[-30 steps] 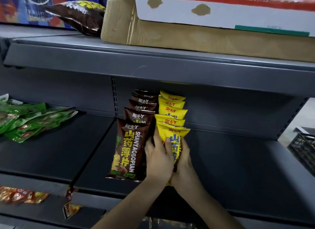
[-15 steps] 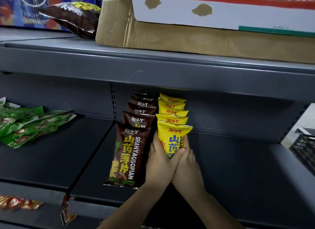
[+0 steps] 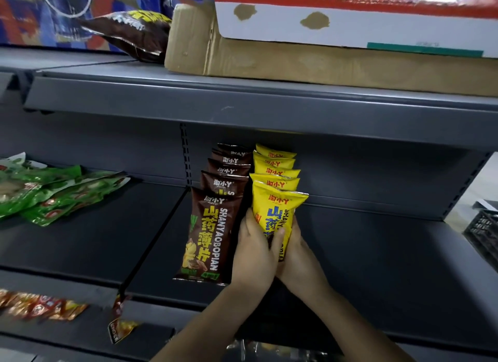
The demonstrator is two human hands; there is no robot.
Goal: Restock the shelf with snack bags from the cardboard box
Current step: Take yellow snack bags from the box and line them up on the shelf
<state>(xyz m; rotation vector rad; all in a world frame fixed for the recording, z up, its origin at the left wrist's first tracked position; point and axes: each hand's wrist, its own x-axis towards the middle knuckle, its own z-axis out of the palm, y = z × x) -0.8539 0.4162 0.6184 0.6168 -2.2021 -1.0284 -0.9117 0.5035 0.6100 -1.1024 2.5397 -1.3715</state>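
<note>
On the dark grey middle shelf point(image 3: 377, 254) stand two rows of snack bags, several brown ones point(image 3: 210, 232) on the left and several yellow ones point(image 3: 275, 173) on the right. Both my hands hold the front yellow bag point(image 3: 277, 210) upright. My left hand point(image 3: 254, 250) grips its left side, thumb across the front. On the bag's right side lies my right hand point(image 3: 297, 256), fingers curled round its edge. The cardboard box point(image 3: 323, 62) rests on the shelf above, under a red and white carton point(image 3: 350, 22).
A brown snack bag point(image 3: 132, 33) lies on the top shelf left of the box. Green packets point(image 3: 51, 189) are piled at the left of the middle shelf. Orange-red packets point(image 3: 37, 306) lie on the lower shelf. A black crate point(image 3: 482, 235) stands at the far right.
Both hands have kept hold of the front yellow bag and raised it more upright against the row behind. The camera has tilted slightly, shifting the view down.
</note>
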